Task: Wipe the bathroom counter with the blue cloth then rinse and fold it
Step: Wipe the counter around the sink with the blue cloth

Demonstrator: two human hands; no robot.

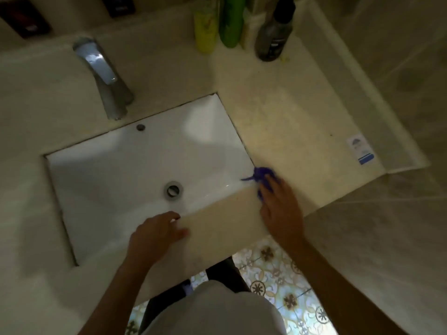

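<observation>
A small blue cloth (262, 174) lies bunched on the cream counter (290, 122) at the sink's front right corner, one tip hanging over the basin edge. My right hand (280, 209) presses flat on the cloth and covers most of it. My left hand (157, 234) rests on the counter's front strip beside the white rectangular sink (116, 170), fingers spread and holding nothing.
A chrome tap (104, 76) stands behind the sink. Two green bottles (217, 22) and a dark bottle (273, 32) stand at the back right. A raised ledge with a sticker (361, 147) borders the counter's right side. Patterned floor tiles (278, 281) show below.
</observation>
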